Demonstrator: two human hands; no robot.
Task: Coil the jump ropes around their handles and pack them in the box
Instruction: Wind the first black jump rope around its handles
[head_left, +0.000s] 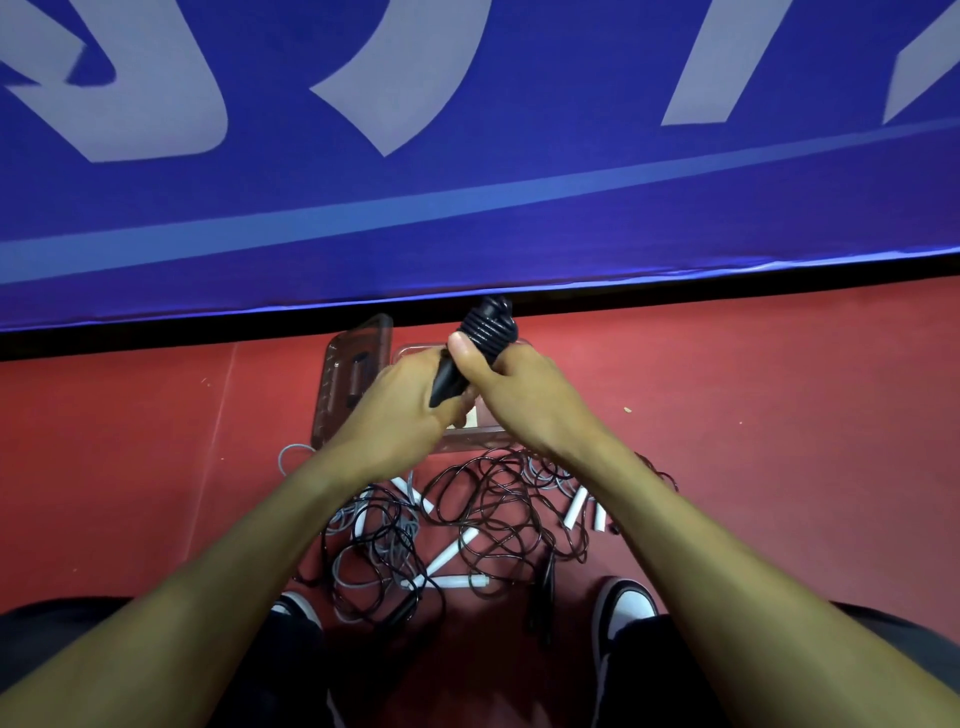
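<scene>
1. Large pale letters on the blue banner (467, 156) beyond the hands are cropped, unreadable.
2. Both the left hand (400, 410) and right hand (519, 395) grip the coiled black jump rope (485, 332) above the clear box (467, 436).
3. Loose ropes (467, 525) lie on the floor below the hands.
4. The box's lid (353, 379) lies just left of the hands.

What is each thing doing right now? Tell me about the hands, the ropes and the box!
Left hand: grips the black handles' lower end.
Right hand: grips the bundle, thumb pressing the coils.
Black jump rope: coiled round its handles, held above the box.
Clear box: open, on the floor, mostly hidden by the hands.
Box lid: off, lying left of the box.
Other jump ropes: uncoiled, tangled on the floor.
</scene>
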